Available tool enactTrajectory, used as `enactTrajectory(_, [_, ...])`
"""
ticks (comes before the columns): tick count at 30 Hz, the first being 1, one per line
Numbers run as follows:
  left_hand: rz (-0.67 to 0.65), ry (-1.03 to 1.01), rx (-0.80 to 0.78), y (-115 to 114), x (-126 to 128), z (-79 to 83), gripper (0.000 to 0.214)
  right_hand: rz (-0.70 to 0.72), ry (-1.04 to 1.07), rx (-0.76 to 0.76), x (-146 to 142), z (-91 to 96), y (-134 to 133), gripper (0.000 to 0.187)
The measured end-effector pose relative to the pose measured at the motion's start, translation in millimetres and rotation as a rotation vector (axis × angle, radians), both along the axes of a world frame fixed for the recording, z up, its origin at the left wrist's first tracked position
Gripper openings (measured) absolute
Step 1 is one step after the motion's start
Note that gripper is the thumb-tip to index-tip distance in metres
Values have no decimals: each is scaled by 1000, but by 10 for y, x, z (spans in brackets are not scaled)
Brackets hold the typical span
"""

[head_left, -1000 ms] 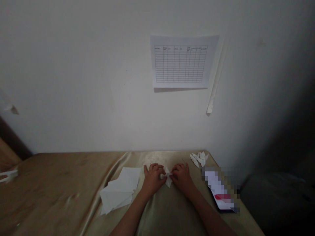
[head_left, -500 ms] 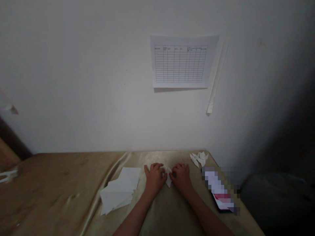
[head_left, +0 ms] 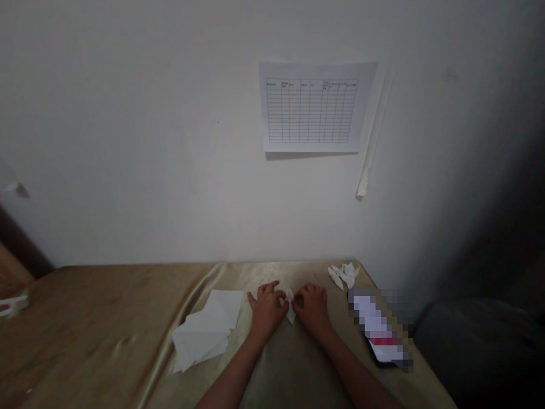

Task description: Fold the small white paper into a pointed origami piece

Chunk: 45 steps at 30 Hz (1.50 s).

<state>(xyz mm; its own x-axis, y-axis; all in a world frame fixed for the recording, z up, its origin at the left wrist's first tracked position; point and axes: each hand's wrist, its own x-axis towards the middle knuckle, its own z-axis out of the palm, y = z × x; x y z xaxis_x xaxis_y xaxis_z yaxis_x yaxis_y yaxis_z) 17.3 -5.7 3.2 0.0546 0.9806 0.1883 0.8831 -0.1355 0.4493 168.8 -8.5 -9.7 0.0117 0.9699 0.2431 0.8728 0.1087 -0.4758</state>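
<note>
**Your hands:** you had your left hand (head_left: 266,308) and right hand (head_left: 314,307) side by side on the table (head_left: 106,318), fingers curled in, with the little folded paper (head_left: 290,300) between them.

**Grip:** both hands were mostly closed, fingertips pinching the paper from either side. Hardly any of it showed past your knuckles.

**Where the paper was:** low against the cloth, touching both hands.

**Why held like that:** my guess is that pressing it down kept the crease from springing open (thin paper loves doing that).

**Stack of sheets** (head_left: 208,332)**:** white, flat and loosely fanned, just left of your left hand but not touching it. It looked parked within easy reach.

**Paper bits** (head_left: 344,275)**:** a small pointy white cluster at the far right corner, well apart from your hands and seemingly set out of the way.

**Phone** (head_left: 380,336)**:** it lay along the right edge, near your right forearm, with the screen too blurred to read.

**Surfaces:** the table wore a shiny tan cloth with a long wrinkle running past the stack. The wall (head_left: 128,142) was plain and matte, with a printed grid chart (head_left: 313,108) stuck on it.
</note>
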Motion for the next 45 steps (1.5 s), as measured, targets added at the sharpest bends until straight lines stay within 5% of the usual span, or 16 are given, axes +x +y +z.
enactTrajectory(45, [-21, 31, -31, -24, -30, 16, 26, 27, -53, -11, 8, 29, -22, 23])
